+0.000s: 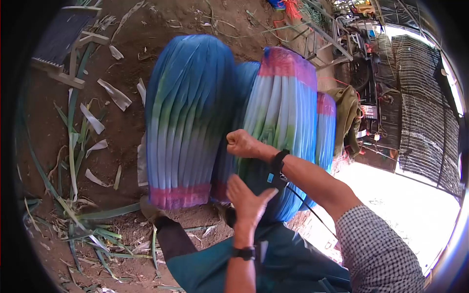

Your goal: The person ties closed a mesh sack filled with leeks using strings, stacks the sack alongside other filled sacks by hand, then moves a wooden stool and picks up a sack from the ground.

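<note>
Left hand (246, 201) open | right hand (243, 144) fisted | nearby: wrapped stalk bundles (188, 117)

From here I see a brown bare-earth floor (141, 24) scattered with pale dry leaf scraps (115, 95) and long green leaf strips (73, 161). A light wooden frame with a dark panel (61, 36) sits at the far left. At the right, a dark slatted mesh screen (425, 107) hangs beside a grey metal-barred frame (325, 34), with glaring white daylight (391, 205) below the screen.
</note>
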Demonstrator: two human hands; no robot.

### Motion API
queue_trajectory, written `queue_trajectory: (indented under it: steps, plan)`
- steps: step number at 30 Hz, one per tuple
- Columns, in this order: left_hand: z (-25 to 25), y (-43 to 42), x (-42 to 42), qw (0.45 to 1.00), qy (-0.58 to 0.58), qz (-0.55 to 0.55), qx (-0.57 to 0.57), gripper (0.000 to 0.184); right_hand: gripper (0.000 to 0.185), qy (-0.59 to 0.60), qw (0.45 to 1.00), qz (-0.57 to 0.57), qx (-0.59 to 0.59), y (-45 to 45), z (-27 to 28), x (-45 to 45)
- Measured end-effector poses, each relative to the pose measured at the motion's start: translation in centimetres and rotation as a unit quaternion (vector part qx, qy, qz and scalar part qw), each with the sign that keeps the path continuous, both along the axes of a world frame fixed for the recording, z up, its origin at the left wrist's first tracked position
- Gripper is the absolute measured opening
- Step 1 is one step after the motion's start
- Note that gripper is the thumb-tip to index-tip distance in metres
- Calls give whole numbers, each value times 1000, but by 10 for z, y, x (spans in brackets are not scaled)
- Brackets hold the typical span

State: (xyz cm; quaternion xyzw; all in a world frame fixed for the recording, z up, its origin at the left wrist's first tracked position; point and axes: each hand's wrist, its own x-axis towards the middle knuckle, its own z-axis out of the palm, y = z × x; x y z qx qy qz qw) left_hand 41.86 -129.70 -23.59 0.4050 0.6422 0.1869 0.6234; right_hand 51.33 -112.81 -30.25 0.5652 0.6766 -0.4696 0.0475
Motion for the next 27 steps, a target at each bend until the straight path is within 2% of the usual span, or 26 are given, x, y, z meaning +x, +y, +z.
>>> queue_trajectory:
  steps: [4, 7, 10, 11, 13, 14, 15, 18, 19, 20, 22, 25, 27]
  plan:
    - [-64, 41, -19, 987, -142, 32, -61, 131, 20, 13, 1000, 15, 8, -4, -1, 0]
    - [-64, 33, 20, 996, -78, -24, -37, 133, 25, 26, 999, 45, -16, 7, 26, -18]
    - [-72, 25, 23, 997, -77, -8, -5, 131, 24, 122, 990, 62, -20, 40, 57, -77]
    - [-70, 31, 18, 994, -96, -33, -41, 136, 24, 101, 993, 66, 8, 41, 46, -68]
    - [-66, 38, 12, 990, -130, -6, -51, 133, 24, 59, 993, 79, 59, 34, 1, -25]
    - [-63, 38, 11, 987, -151, 1, -56, 131, 23, 25, 996, 82, 39, 22, -10, 3]
    - [-62, 32, 18, 994, -99, 11, -45, 125, 22, -6, 995, 101, 16, 20, -19, 17]
    - [-62, 28, 18, 988, -140, 35, -47, 125, 23, -65, 987, 130, -66, 26, -3, -10]
    - [-56, 31, 15, 994, -92, 3, -52, 125, 24, 21, 986, 164, -36, 42, -1, -38]
    - [-58, 27, 18, 992, -111, 39, -54, 125, 25, 105, 977, 183, -15, 47, 6, -69]
    - [-57, 18, 24, 991, -98, 92, -28, 120, 20, 129, 972, 191, -36, 70, 50, -155]
    - [-54, 9, 28, 984, -106, 146, -8, 115, 24, 161, 954, -30, -250, 58, 47, -185]
    - [-46, -3, 44, 978, -111, 174, 16, 112, 20, 33, 968, 140, -206, 2, -36, -45]
